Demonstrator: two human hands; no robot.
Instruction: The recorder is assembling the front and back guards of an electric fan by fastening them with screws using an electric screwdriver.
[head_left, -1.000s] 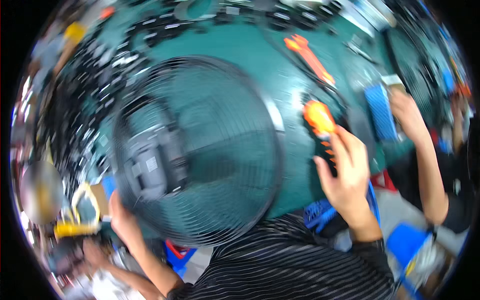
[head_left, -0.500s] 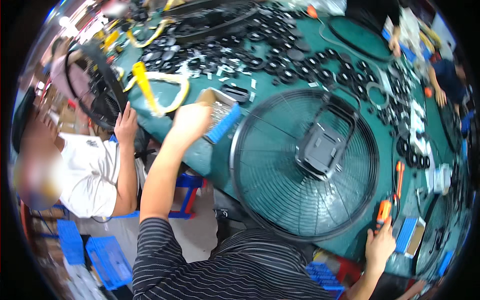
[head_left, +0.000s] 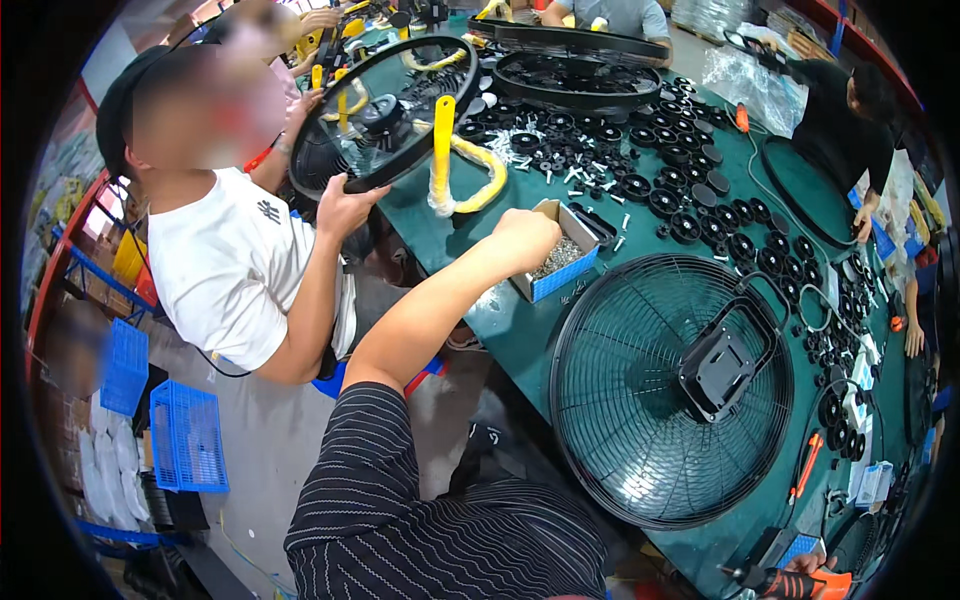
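My left hand (head_left: 528, 240) dips into a small cardboard box (head_left: 562, 277) with a blue side, at the middle of the view. Loose metal screws (head_left: 556, 258) fill the box. The fingers are curled downward, and their tips are hidden among the screws. Low at the right edge, my right hand (head_left: 812, 562) is wrapped around an orange and black electric screwdriver (head_left: 795, 583) lying nearly level. Between my hands a big round black fan with a wire guard (head_left: 640, 400) rests on the green table. A black bracket with a box-shaped housing (head_left: 717, 372) sits on its guard.
Black round knobs (head_left: 685, 228) and loose screws (head_left: 575, 178) spread over the green table (head_left: 500, 315). A yellow curved handle (head_left: 480, 185) stands left of the box. A co-worker in white (head_left: 235, 260) holds a fan ring (head_left: 465, 75). An orange-handled tool (head_left: 806, 465) lies right of the fan.
The view has swung left, so the fan and box appear farther right. My left hand stays at the screw box. The screwdriver has tipped from upright to nearly level.
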